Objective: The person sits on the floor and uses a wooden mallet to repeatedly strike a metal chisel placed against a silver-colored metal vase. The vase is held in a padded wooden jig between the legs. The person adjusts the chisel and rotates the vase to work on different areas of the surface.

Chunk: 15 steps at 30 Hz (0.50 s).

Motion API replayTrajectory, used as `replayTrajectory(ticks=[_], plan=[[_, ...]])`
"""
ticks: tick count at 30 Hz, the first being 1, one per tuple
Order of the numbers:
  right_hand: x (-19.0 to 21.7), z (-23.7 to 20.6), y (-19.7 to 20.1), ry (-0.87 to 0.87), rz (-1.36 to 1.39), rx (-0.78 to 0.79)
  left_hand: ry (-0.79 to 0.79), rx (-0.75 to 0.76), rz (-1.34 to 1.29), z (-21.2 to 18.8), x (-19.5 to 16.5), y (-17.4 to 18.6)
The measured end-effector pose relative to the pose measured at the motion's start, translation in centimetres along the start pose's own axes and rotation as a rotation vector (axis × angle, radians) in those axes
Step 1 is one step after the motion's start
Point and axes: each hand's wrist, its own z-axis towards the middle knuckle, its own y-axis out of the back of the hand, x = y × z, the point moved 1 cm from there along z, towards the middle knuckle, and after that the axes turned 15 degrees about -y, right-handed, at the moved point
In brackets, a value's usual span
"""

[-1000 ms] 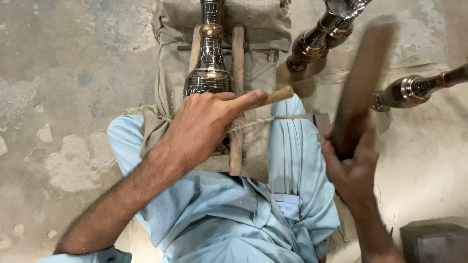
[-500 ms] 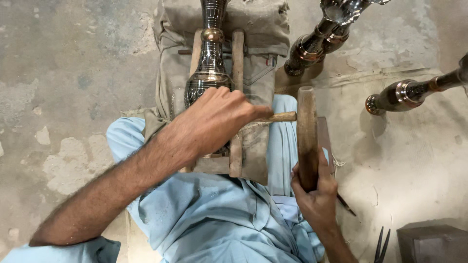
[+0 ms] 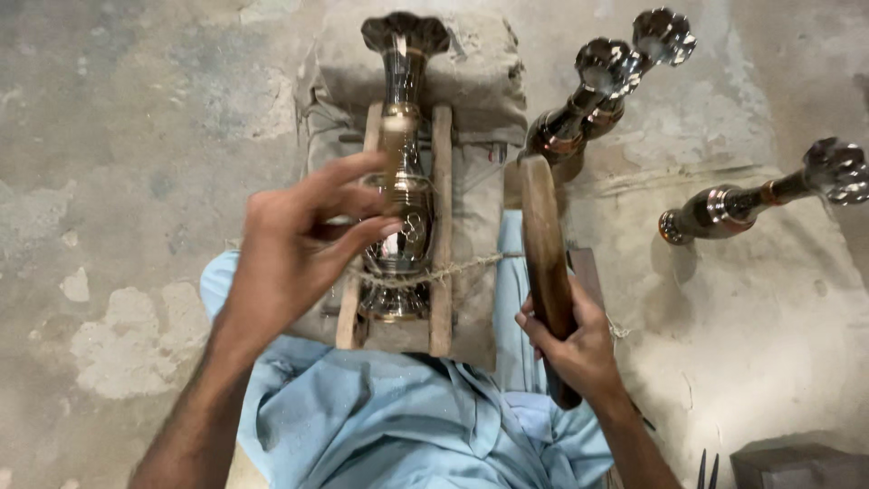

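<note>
A shiny engraved metal vase (image 3: 403, 136) lies between two wooden slats (image 3: 441, 226), bound with twine (image 3: 462, 265), on a padded cloth block (image 3: 480, 81) in front of my lap. My left hand (image 3: 290, 254) hovers over the vase's belly with fingers spread, thumb and fingertips touching the metal; no tool shows in it. My right hand (image 3: 579, 349) grips a long dark wooden mallet (image 3: 541, 244), held upright just right of the slats.
Two similar vases (image 3: 588, 100) lean together on the concrete floor at upper right, and a third vase (image 3: 760, 199) lies farther right. A dark block (image 3: 797, 466) and thin metal tool tips (image 3: 706, 466) sit at the bottom right. My light blue clothing (image 3: 407, 426) fills the foreground.
My left hand has let go of the wooden-handled tool it pressed on the vase and spread its fingers. The mallet has swung from raised at the right to upright beside the slats.
</note>
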Motion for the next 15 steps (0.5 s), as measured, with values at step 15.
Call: replayTrajectory(ticks=[15], plan=[[11.7, 8.6, -7.2, 0.04, 0.114, 0.546, 0.49, -0.097, -0.92, -6.3, 9.2, 1.8]])
